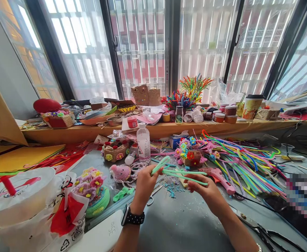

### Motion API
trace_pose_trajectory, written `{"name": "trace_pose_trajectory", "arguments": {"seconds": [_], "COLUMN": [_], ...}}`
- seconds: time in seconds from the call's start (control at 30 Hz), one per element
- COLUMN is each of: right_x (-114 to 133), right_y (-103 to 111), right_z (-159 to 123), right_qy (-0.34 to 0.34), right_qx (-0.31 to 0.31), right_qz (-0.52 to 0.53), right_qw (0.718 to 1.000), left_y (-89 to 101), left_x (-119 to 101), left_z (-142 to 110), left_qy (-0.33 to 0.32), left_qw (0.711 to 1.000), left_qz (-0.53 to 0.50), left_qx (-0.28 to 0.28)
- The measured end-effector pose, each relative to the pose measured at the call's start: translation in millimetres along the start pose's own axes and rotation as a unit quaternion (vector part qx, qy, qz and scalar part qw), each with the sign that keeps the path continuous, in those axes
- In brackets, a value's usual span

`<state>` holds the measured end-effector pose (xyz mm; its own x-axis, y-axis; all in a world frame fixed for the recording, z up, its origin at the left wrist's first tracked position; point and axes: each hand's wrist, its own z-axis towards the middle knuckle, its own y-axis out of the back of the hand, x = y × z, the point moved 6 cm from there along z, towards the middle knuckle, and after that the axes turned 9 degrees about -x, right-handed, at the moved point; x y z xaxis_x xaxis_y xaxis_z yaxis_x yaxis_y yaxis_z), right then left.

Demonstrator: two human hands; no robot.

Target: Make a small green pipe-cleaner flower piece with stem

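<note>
My left hand (144, 184) and my right hand (204, 189) are both closed on light green pipe cleaners (181, 172), held above the grey table (179, 224). The left end of the bundle is bent into a loop above my left fingers. A black watch sits on my left wrist. Scissors (155, 194) lie on the table just under my hands, beside a scatter of small blue bits (172, 187).
A pile of coloured pipe cleaners (244, 161) spreads to the right, with a pink glue gun (220, 177) near it. Small flower baskets (191, 154), a plastic bottle (143, 142), a pink knitted toy (120, 172) and a lidded drink cup (19, 196) surround me. The window ledge (158, 130) is cluttered.
</note>
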<state>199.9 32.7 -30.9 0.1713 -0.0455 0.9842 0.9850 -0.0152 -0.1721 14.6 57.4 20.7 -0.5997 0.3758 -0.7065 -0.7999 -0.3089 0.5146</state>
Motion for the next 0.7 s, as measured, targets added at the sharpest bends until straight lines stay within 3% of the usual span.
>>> {"name": "trace_pose_trajectory", "arguments": {"seconds": [0.13, 0.27, 0.4, 0.6, 0.7], "right_x": [-6.2, -7.4, -2.7, 2.2, 3.4], "right_y": [6.5, 12.8, 14.4, 12.6, 11.1], "right_z": [2.4, 5.0, 4.9, 3.8, 3.4], "right_qy": [-0.038, -0.051, -0.034, -0.023, -0.023], "right_qx": [-0.034, -0.062, -0.063, -0.056, -0.05], "right_qz": [0.138, 0.209, 0.244, 0.247, 0.241], "right_qw": [0.989, 0.975, 0.967, 0.967, 0.969], "left_y": [-4.5, -3.6, 5.3, 15.6, 19.0], "left_x": [-0.8, 1.6, 8.1, 28.6, 27.2], "left_z": [-2.1, -1.9, 2.2, 5.5, 5.0], "left_qy": [-0.014, -0.017, 0.002, 0.079, 0.076], "left_qw": [0.999, 0.998, 0.997, 0.981, 0.976], "left_qz": [0.032, 0.061, 0.071, 0.174, 0.189], "left_qx": [0.011, 0.009, -0.012, -0.043, -0.08]}}
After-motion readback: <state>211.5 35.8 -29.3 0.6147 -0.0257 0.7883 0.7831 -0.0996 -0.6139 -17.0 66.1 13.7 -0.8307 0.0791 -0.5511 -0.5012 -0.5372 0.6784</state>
